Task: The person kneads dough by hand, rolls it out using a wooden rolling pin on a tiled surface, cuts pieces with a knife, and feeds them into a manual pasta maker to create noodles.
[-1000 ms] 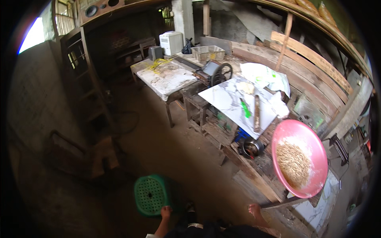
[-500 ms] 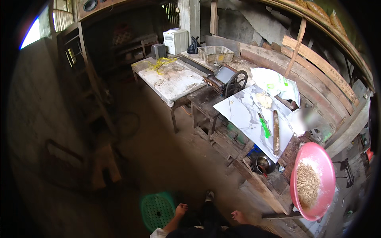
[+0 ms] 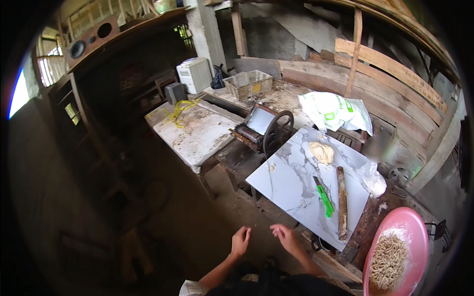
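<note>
Both of my hands are in the air before the near edge of a marbled white slab [image 3: 284, 175]. My left hand [image 3: 240, 240] is empty, its fingers loosely bent. My right hand [image 3: 285, 238], nearer the slab, is also empty with its fingers partly stretched out. On the slab lie a lump of pale dough [image 3: 322, 152], a green-handled knife [image 3: 324, 200] and a wooden rolling pin [image 3: 342, 203]. A pink basin [image 3: 418, 237] at the lower right holds floury dough strips [image 3: 388, 261].
Left of the slab stands a hand-cranked roller machine [image 3: 256, 126] with a large wheel. Beyond are a dusty white-topped table [image 3: 197, 143] with yellow string, a wire basket [image 3: 248, 85] and a white sack [image 3: 335, 112]. A small clear plastic bag [image 3: 374, 180] sits at the slab's right edge.
Both hands have risen and come forward toward the slab. The view has shifted closer to the slab and basin, and the green stool has left the picture.
</note>
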Action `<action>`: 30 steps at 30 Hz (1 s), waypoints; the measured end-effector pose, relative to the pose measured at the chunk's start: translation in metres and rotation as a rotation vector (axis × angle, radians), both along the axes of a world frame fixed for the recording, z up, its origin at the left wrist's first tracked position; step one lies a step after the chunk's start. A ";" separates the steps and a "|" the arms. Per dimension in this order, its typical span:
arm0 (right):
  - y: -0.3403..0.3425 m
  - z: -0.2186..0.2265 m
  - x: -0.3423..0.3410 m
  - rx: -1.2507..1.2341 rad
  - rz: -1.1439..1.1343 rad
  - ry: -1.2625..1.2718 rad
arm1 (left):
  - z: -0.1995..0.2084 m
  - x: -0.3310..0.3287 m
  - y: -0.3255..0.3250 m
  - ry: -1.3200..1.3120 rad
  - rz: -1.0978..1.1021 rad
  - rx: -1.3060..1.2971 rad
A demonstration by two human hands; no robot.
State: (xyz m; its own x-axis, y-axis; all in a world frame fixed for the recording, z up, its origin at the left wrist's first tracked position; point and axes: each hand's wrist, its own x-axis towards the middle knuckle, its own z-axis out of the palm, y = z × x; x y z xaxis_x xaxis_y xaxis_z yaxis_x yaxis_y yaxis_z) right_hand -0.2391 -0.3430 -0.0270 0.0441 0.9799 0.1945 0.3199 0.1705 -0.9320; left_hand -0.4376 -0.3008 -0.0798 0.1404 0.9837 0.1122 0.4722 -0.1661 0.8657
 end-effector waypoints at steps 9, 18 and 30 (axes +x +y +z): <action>0.141 0.068 0.144 0.213 -0.601 -0.080 | 0.099 0.172 0.198 -0.261 -0.386 0.269; 0.244 0.026 0.219 0.012 -1.217 -0.520 | 0.056 0.325 0.302 -0.250 -0.553 0.459; 0.300 0.017 0.233 -0.215 -1.472 -0.642 | 0.054 0.387 0.336 -0.018 -0.709 0.494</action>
State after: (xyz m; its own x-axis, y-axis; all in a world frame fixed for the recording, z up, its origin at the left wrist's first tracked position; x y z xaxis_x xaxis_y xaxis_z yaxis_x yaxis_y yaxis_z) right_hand -0.0056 -0.0433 -0.0102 0.8895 0.1744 0.4223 0.4050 -0.7288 -0.5521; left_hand -0.0509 0.0349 -0.0254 0.6967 0.5023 0.5121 0.1019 -0.7759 0.6226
